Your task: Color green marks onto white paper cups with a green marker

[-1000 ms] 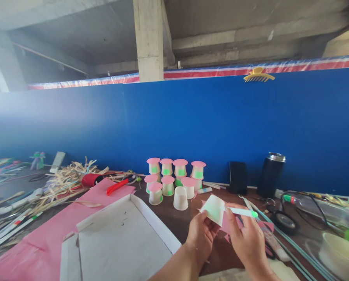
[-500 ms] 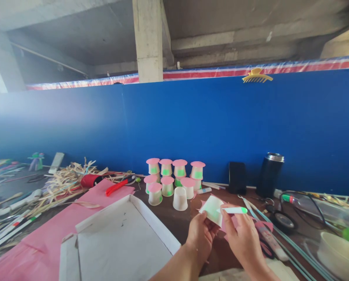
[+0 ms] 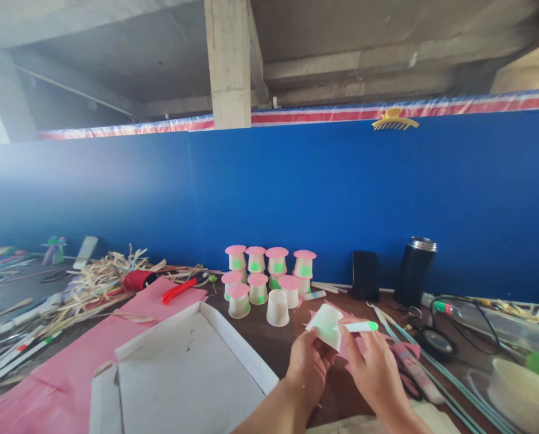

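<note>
My left hand (image 3: 309, 361) is closed around the lower edge of a white paper cup (image 3: 326, 322), which is tilted and has a pale green patch on its side. In my right hand (image 3: 372, 364) is a white marker (image 3: 357, 327) with a green end pointing right; its other end meets the cup's side. Just behind, a plain white cup (image 3: 277, 308) stands upside down on the table. Beside it are several cups (image 3: 239, 302) topped with pink paper discs, many with green patches, some stacked in two levels.
A shallow white box (image 3: 192, 374) lies on pink paper (image 3: 65, 374) at left. Wood strips (image 3: 102, 283) are heaped behind. To the right stand a black phone-like slab (image 3: 365, 276) and a dark flask (image 3: 415, 272); scissors, a roll of tape (image 3: 437, 342) and a white bowl (image 3: 522, 392) lie nearer.
The hands, cup and marker keep nearly the same pose. The whole view has shifted very slightly, and the green patch on the held cup looks little different.
</note>
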